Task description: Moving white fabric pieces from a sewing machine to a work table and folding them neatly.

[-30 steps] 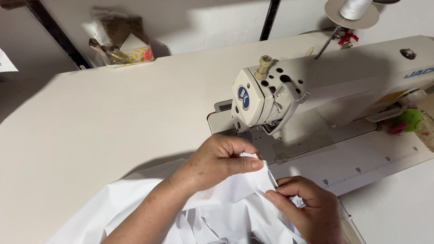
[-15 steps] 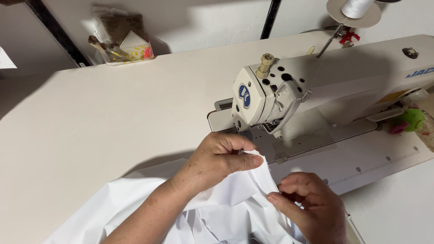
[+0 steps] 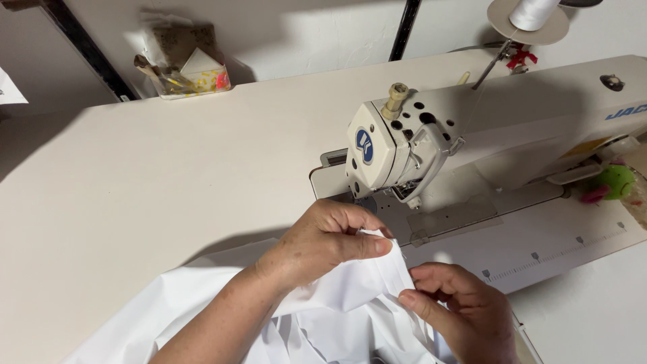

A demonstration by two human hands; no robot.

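A white cloth (image 3: pixel 202 303) lies bunched at the near edge of the cream table, just in front of a white sewing machine (image 3: pixel 526 128). My left hand (image 3: pixel 323 246) pinches a folded edge of the cloth between thumb and fingers, close to the machine's needle area (image 3: pixel 411 199). Below and to the right, my right hand (image 3: pixel 465 313) grips the same folded edge with thumb and forefinger. The cloth's lower part runs out of view.
A clear tray of small items (image 3: pixel 185 71) stands at the table's back edge by the wall. A white thread cone (image 3: pixel 532 13) sits on a stand behind the machine. A green round object (image 3: pixel 617 180) lies under the machine arm at the right.
Both hands have kept hold of the cloth and shifted only slightly; the right hand's fingers have worked a little along the folded edge.
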